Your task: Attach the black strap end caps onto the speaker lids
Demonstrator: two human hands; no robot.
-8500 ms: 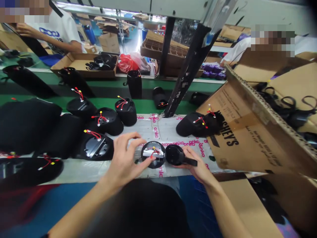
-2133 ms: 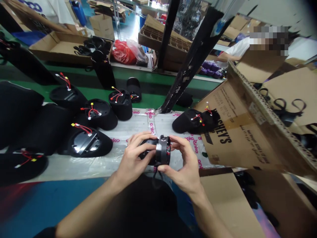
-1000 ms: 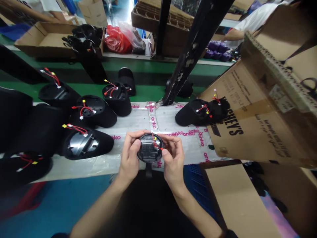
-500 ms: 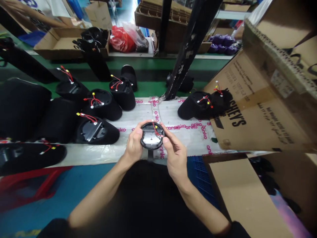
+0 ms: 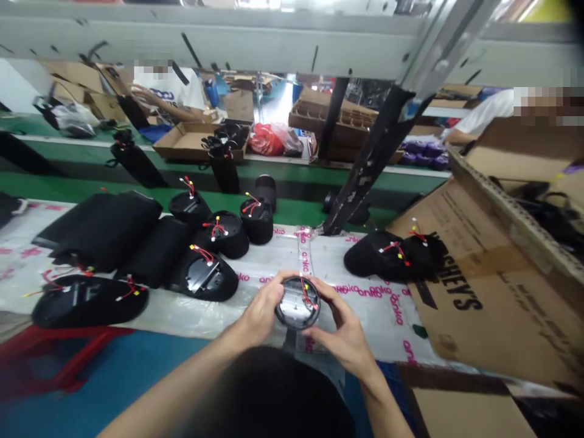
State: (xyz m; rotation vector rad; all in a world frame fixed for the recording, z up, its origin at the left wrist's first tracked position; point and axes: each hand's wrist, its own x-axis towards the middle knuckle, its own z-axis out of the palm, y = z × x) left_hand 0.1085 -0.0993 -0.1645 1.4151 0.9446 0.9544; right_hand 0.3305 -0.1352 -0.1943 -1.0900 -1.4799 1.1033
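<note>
Both my hands hold a round black end cap (image 5: 297, 302) in front of me, over the near edge of the bench. My left hand (image 5: 262, 301) grips its left rim and my right hand (image 5: 340, 331) its right rim. Red and yellow wires lie across its face. A dark strap below it is mostly hidden by my hands. Beyond my left hand lies a black cylindrical speaker body (image 5: 203, 277) with a metal bracket and wires. Several similar bodies (image 5: 223, 234) stand behind it on the plastic-covered bench (image 5: 360, 322), which has pink "anko" tape.
A printed cardboard sheet (image 5: 474, 292) leans in at right, beside a black steel post (image 5: 365, 176). Behind runs a green belt (image 5: 283, 210) with upright black bodies. A cardboard tray (image 5: 196, 146) holds black parts. Co-workers in white shirts (image 5: 168, 91) stand beyond.
My view has tipped upward, so more of the back shows and the bench sits lower. My hands have turned the cap slightly and moved closer around its rim.
</note>
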